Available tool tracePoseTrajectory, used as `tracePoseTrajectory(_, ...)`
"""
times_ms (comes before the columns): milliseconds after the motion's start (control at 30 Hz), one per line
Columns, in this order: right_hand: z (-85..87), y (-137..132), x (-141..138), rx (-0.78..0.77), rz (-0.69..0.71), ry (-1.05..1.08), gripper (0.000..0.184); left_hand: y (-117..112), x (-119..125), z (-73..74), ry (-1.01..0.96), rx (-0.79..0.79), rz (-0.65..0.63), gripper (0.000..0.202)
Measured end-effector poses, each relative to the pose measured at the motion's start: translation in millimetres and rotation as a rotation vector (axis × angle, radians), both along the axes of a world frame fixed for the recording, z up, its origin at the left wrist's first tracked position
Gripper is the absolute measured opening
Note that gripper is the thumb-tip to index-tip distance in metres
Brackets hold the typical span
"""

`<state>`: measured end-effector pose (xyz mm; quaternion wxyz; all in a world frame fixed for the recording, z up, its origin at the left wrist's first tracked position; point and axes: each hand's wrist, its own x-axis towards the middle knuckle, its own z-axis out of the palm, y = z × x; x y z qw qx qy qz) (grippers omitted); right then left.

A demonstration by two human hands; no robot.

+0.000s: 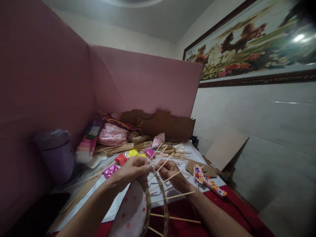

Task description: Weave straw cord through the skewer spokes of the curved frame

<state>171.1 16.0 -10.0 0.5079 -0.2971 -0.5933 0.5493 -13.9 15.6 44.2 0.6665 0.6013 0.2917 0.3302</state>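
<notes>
A round craft piece stands on edge in front of me. Its disc is covered in white cloth with red dots (130, 210), and thin wooden sticks (179, 218) spread out from its rim. A band of brown twine (161, 191) runs across the sticks, a little apart from the twine-wrapped rim. My left hand (138, 169) is closed on the top of the piece, thumb and fingers pressed together near the twine. Beside it, my right hand (170, 171) pinches at the twine band near a stick; the fingertips are partly hidden by the sticks.
A flower-patterned glue gun (208, 182) lies at the right on cardboard, its cord trailing right. Red, yellow and magenta packets (110, 171) lie left of the hands. Behind are bundled sticks (120, 148), a twine roll (140, 139) and cardboard (163, 126). A purple bin (58, 158) stands left.
</notes>
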Motion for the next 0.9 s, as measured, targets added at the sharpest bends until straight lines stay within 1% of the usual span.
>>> tracePoseTrajectory(167,-0.4,-9,-4,-0.009,-0.073,-0.045,0.022,-1,1,-9.0,-0.064,-0.077,0.041,0.031)
tracePoseTrajectory(267,0.9,-9,-4,0.015,-0.098,-0.044,0.022,-5,2,-11.5,-0.142,-0.105,0.096,0.03)
tracePoseTrajectory(500,-5.4,-5,-5,0.066,-0.123,-0.029,0.018,-8,7,-18.1,-0.204,-0.061,0.19,0.032)
tracePoseTrajectory(667,-6.7,-3,-4,0.054,-0.122,-0.017,0.021,-5,7,-22.1,-0.208,-0.034,0.184,0.031)
tracePoseTrajectory(800,-6.1,-3,-1,0.03,-0.118,-0.042,0.025,-6,6,-21.5,-0.209,-0.057,0.185,0.033)
tracePoseTrajectory(900,-10.0,0,0,-0.006,-0.09,-0.032,0.026,-7,7,-21.4,-0.222,-0.054,0.188,0.033)
